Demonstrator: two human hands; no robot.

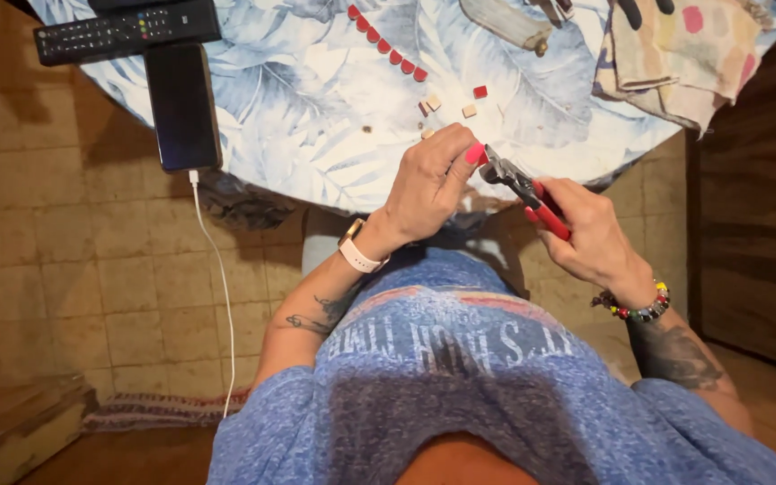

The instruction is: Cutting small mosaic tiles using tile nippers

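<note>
Just off the leaf-print tablecloth point(316, 135), right hand point(590, 238) grips red-handled metal nippers point(523, 190); left hand point(428, 184) pinches something unseen.

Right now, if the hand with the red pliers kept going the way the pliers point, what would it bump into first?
The right hand aims its pliers up and left, so their tip would first meet the left hand, at its fingertips; they look almost touching already.
</note>
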